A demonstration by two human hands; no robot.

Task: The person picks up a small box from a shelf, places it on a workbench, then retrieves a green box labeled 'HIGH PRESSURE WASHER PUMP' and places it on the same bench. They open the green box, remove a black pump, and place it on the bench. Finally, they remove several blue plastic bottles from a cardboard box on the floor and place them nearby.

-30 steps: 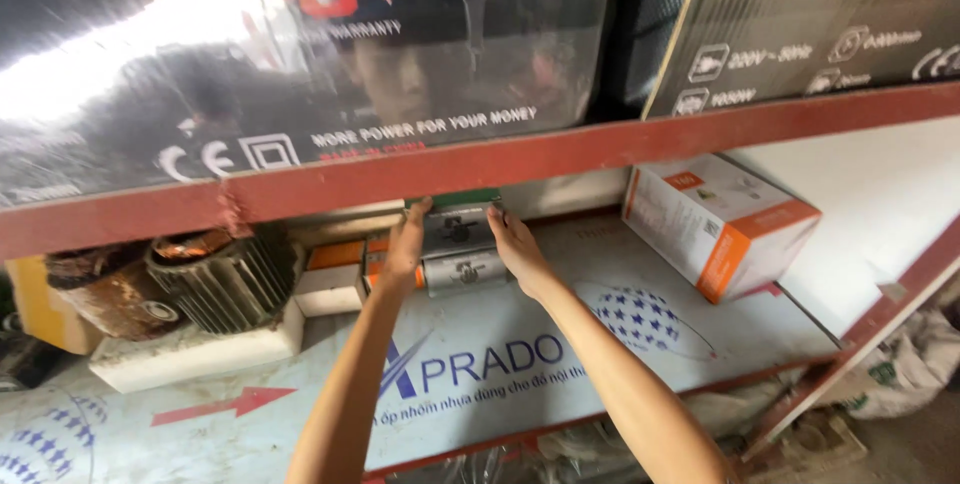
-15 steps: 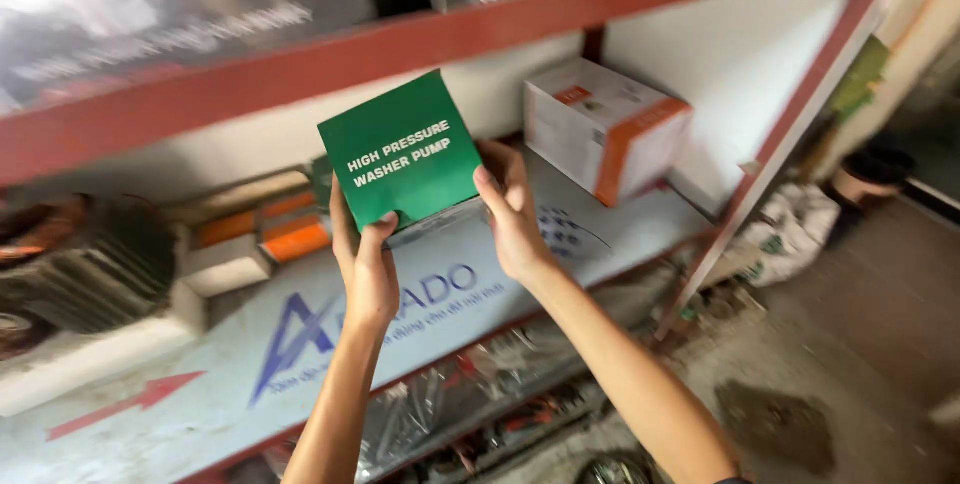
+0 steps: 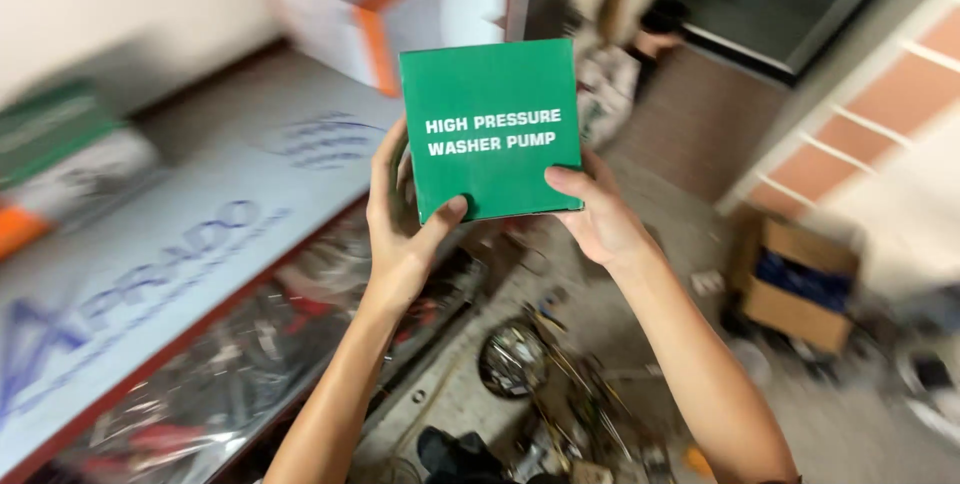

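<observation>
green box (image 3: 490, 129) sits up in the air between both hands, in front of the person and clear of the shelf (image 3: 200, 234) on the left. its flat printed face is turned toward the camera and looks roughly square, so no long axis can be read from this view; its depth is hidden. the top edge leans slightly left, so the box is a little tilted rather than square to the view.

the left hand (image 3: 400, 219) is closed on the lower left edge, thumb pressed on the front face near the bottom corner, fingers wrapped behind. the right hand (image 3: 595, 214) grips the lower right corner, thumb lying along the bottom edge. both holds are low, so most of the box stands above the grip. neither hand is clearly nearer; they share the load evenly.

behind it on the shelf is a white and orange carton (image 3: 350, 4), well apart. below lies a cluttered floor (image 3: 700, 324) with an open cardboard box (image 3: 795, 284) off to the right.
</observation>
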